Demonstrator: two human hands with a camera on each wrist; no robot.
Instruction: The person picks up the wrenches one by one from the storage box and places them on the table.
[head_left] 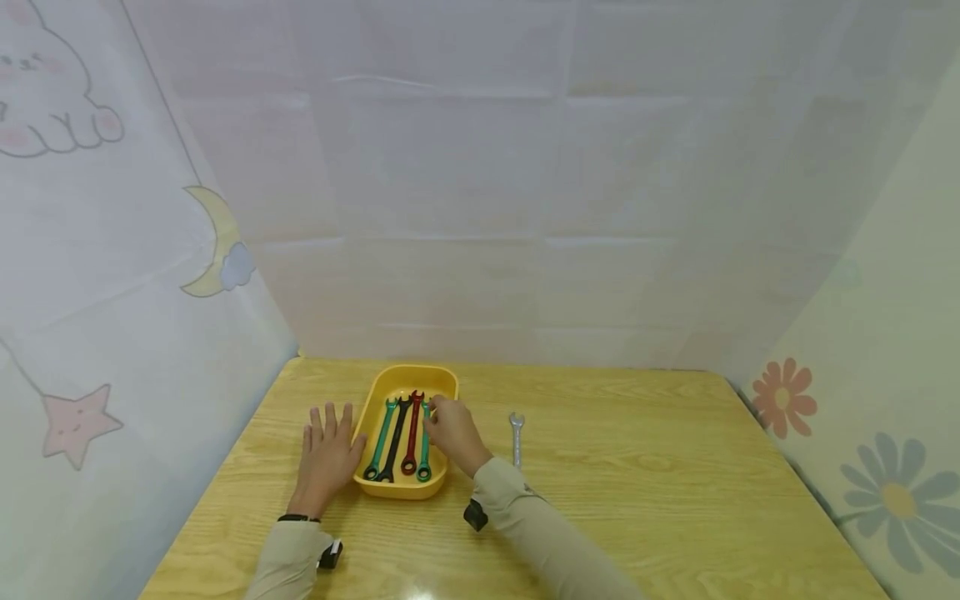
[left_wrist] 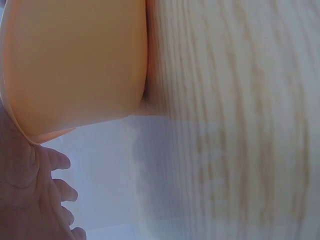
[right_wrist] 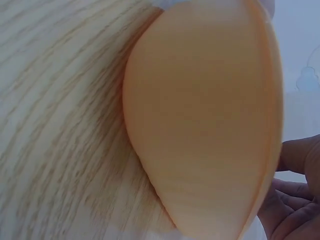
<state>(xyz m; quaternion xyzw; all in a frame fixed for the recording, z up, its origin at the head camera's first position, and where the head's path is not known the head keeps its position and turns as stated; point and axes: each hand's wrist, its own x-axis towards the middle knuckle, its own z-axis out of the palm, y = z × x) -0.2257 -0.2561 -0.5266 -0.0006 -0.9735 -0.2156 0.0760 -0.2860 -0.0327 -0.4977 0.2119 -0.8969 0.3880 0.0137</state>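
In the head view a yellow tray [head_left: 401, 492] holds several combination wrenches side by side: a green wrench [head_left: 381, 442] at the left, a black wrench [head_left: 395, 442], a red wrench [head_left: 412, 433] and a second green wrench [head_left: 424, 454] at the right. My right hand [head_left: 456, 433] reaches over the tray's right rim, thumb and fingers pinching the right green wrench near its open end. The fingertips are partly hidden behind the rim in the right wrist view. Fingers straight and spread, my left hand [head_left: 327, 458] lies at the tray's left side, thumb against the rim.
A silver wrench [head_left: 517, 433] lies on the wooden table [head_left: 645, 475] to the right of the tray, its lower end behind my right sleeve. Pale printed cloth [head_left: 487, 208] hangs behind the table and along both sides.
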